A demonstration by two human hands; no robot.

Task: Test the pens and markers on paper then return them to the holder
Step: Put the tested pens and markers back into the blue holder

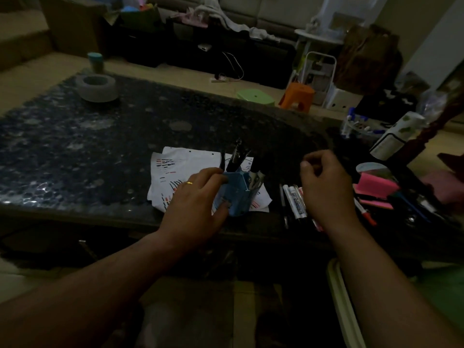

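As L hand (193,197) grips holder (237,194), R hand (326,182) nr table edge (88,209).

Left hand (193,199) round blue holder (238,194); right hand (326,182) over markers (296,199)

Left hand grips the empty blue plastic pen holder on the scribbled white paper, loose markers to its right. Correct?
Not empty: head view shows several dark pens standing in the blue plastic pen holder. Otherwise right: left hand grips it on the scribbled white paper, loose markers to its right.
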